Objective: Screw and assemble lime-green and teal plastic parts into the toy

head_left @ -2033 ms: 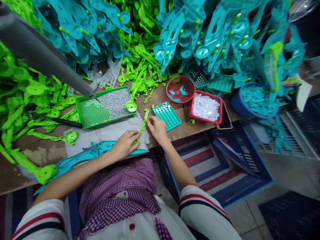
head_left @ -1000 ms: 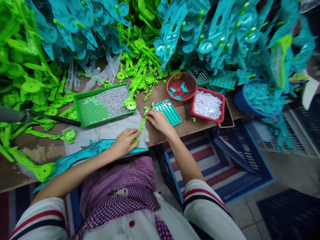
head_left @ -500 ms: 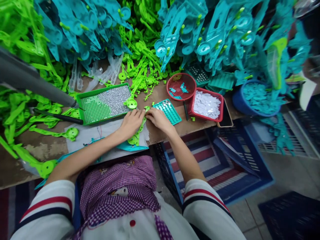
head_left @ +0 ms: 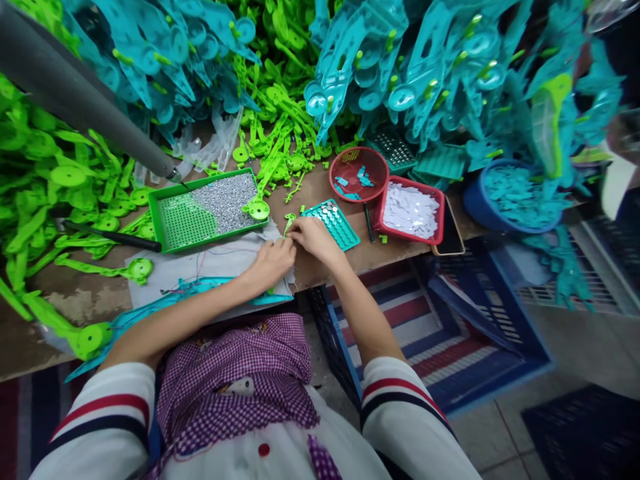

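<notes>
Green strip (head_left: 289, 221) was pinched at the cloth's (head_left: 215, 263) far corner by both hands, left (head_left: 271, 263) and right (head_left: 311, 239); long axis ran away from the body, right hand nearer its tip.

white striped sleeves (head_left: 400, 393), purple gingham scarf (head_left: 235, 380)

Under the left hand (head_left: 270, 265) lies a grey cloth (head_left: 215, 263), matt and soft-looking, with a smooth teal plastic part (head_left: 150, 308) on its near edge. Between the two hands sits a glossy green plastic strip (head_left: 289, 221). Just beyond the right hand (head_left: 313, 238) is a teal plastic grid tray (head_left: 334, 224) holding shiny metal discs. The bare table (head_left: 75, 303) left of the hands is worn, rough wood.
</notes>
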Demonstrator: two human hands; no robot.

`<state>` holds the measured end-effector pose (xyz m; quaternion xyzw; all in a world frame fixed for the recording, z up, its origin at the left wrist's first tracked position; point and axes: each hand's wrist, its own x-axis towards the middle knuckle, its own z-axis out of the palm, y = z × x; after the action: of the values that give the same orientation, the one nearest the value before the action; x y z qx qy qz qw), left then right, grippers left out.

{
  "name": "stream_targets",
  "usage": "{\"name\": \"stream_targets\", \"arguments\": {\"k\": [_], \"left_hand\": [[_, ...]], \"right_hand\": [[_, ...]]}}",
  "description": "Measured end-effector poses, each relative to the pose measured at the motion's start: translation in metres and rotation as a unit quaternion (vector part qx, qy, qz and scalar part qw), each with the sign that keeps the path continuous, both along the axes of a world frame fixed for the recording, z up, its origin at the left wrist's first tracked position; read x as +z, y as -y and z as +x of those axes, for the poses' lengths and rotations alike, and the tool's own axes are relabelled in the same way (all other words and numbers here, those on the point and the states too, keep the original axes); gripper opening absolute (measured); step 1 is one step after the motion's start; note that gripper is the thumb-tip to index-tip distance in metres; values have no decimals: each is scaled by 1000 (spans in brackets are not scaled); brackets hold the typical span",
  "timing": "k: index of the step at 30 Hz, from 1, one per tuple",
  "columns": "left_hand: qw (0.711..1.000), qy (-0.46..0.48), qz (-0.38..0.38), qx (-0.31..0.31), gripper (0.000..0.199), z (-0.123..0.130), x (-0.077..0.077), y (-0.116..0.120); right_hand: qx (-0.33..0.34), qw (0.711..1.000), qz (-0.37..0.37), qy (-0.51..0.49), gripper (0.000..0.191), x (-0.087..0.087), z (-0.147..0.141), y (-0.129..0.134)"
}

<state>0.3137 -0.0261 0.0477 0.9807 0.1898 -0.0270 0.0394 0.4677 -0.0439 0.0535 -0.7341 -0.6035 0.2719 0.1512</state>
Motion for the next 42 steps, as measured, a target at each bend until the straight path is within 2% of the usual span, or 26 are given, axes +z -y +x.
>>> {"name": "stream_targets", "arguments": {"k": [3, 6, 11, 15, 19, 23, 28, 32, 34, 39, 42], "left_hand": [[1000, -30, -5, 7, 38, -3, -2, 18], [999, -24, -32, 28, 38, -13, -1, 21], [996, -22, -81, 43, 49, -34, 1, 2], [985, 13, -166, 41, 49, -46, -5, -12], [948, 107, -277, 118, 27, -51, -6, -20], [905, 106, -365, 192, 16, -50, 0, -30], [849, 82, -469, 230, 13, -44, -3, -45], [816, 70, -526, 229, 13, -43, -7, -53], [818, 61, -529, 217, 14, -43, -5, -55], [865, 47, -466, 178, 8, -39, 2, -59], [858, 49, -481, 172, 10, -33, 2, -56]], "right_hand": [[-1, 1000, -20, 12, 16, 3, -1, -2], [1, 1000, -14, 26, 17, 3, -4, -1], [-5, 1000, 1, 11, 15, 0, -7, 6], [-5, 1000, 0, 14, 18, -2, -9, 10], [1, 1000, 16, 15, 18, -6, -9, 11], [-4, 999, 26, 20, 16, -9, -10, 12], [-4, 999, 32, 7, 14, -9, -9, 13], [1, 999, 35, -2, 13, -8, -8, 13], [5, 999, 39, -3, 12, -9, -8, 13], [8, 999, 43, 2, 12, -10, -7, 13], [5, 999, 37, 8, 13, -10, -7, 14]]}}
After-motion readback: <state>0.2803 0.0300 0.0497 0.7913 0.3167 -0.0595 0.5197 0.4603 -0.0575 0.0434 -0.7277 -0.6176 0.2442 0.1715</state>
